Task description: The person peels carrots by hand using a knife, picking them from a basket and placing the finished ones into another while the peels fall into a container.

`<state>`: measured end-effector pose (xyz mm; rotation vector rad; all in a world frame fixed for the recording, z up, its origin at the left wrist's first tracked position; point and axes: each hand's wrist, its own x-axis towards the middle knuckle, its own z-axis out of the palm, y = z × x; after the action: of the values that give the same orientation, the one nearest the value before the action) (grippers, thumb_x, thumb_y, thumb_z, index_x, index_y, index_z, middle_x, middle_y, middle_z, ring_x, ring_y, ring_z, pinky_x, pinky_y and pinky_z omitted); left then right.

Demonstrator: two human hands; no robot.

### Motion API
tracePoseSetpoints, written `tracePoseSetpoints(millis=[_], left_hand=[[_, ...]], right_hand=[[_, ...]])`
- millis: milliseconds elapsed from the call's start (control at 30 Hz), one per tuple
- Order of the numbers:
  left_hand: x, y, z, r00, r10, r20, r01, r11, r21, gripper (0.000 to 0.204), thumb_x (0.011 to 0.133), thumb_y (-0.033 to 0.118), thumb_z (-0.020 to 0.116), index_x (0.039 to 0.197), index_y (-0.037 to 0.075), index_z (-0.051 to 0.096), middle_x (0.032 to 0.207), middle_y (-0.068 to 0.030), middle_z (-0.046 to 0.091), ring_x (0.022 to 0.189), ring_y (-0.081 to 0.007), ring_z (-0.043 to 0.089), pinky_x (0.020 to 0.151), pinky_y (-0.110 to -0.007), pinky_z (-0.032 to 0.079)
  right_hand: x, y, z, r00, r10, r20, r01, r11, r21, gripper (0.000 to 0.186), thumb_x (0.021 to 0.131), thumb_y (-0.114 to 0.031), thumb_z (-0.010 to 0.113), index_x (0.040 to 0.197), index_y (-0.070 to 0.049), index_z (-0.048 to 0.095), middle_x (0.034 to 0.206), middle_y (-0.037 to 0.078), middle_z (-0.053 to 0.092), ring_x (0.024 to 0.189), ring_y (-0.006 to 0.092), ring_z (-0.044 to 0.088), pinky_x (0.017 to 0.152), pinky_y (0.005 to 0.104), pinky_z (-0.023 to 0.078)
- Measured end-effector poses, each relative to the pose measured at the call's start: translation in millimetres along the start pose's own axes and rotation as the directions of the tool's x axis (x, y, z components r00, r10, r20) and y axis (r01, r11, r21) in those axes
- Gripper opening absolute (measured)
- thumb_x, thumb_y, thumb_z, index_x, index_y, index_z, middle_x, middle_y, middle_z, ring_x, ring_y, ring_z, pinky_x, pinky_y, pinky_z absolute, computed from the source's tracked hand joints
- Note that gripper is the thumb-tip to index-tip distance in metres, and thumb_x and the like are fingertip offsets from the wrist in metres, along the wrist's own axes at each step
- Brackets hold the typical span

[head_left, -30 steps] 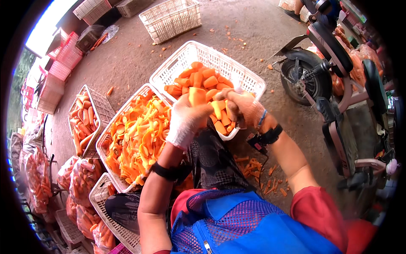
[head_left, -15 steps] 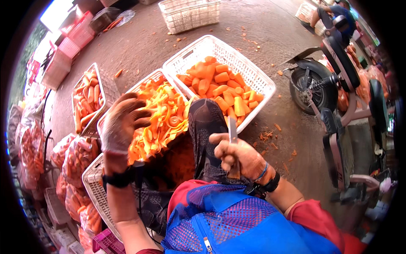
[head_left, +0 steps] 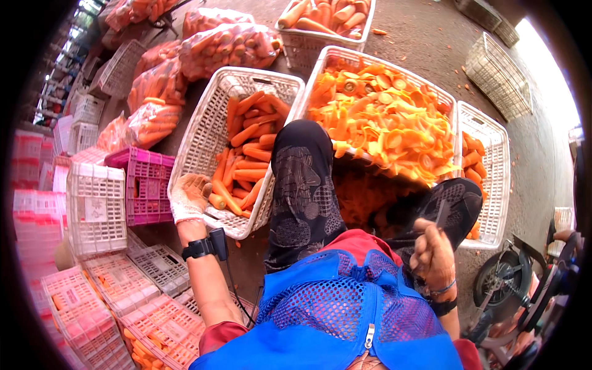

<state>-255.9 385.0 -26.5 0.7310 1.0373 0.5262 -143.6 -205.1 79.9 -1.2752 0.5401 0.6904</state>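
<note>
My left hand (head_left: 190,195), in a dirty white glove, is at the near left corner of a white plastic crate (head_left: 198,117) of whole carrots (head_left: 240,176). Its fingers are partly bent over the rim, with no carrot visible in them. My right hand (head_left: 433,254) is closed round a knife, whose narrow metal blade (head_left: 442,213) points up beside my right knee; its handle is hidden by the fingers. Beyond my knees, a crate is heaped with orange carrot peelings (head_left: 388,117). Right of it, peeled carrots (head_left: 473,161) lie in another white crate (head_left: 496,185).
Bagged carrots (head_left: 157,92) are piled at the far left. A magenta crate (head_left: 145,185) and stacked white crates (head_left: 95,209) stand left of me. A carrot crate (head_left: 308,46) stands ahead, an upright crate (head_left: 498,77) far right, and a two-wheeler's wheel (head_left: 502,277) at near right.
The view has swung left, bringing the whole-carrot crate into sight. My left hand has moved from over the peelings to that crate's corner. The right hand keeps the knife.
</note>
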Motion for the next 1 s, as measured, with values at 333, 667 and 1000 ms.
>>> tracePoseSetpoints(millis=[333,667,1000], left_hand=[[100,-71,11,0.993,0.112,-0.031,-0.040,0.582,0.812,0.011,0.086,0.013,0.069,0.087,0.003,0.064,0.064,-0.0055,0.051,0.045,-0.0213,0.045,0.045,-0.038,0.040],[137,-210,5,0.901,-0.367,0.233,-0.391,-0.448,0.804,0.045,0.076,0.028,0.080,0.116,0.009,0.075,0.116,-0.0221,0.075,0.113,-0.0373,0.072,0.095,-0.043,0.057],[84,-98,39,0.914,-0.216,0.343,0.104,0.943,0.315,0.035,0.087,0.014,0.073,0.117,0.001,0.061,0.090,-0.0124,0.066,0.083,-0.0316,0.070,0.071,-0.046,0.061]], right_hand=[[74,10,16,0.949,-0.206,-0.237,0.151,0.961,-0.230,0.030,0.110,-0.030,0.058,0.126,-0.006,0.063,0.069,-0.003,0.051,0.046,0.0064,0.045,0.041,0.0236,0.039],[65,19,31,0.959,-0.080,-0.272,-0.020,0.939,-0.344,0.033,0.108,-0.027,0.059,0.130,-0.003,0.060,0.076,0.000,0.057,0.051,0.0082,0.051,0.046,0.0243,0.045],[33,45,31,0.996,0.094,-0.006,-0.091,0.940,-0.328,0.034,0.106,-0.015,0.056,0.135,0.004,0.055,0.092,0.007,0.067,0.070,0.0113,0.062,0.068,0.0250,0.051]])
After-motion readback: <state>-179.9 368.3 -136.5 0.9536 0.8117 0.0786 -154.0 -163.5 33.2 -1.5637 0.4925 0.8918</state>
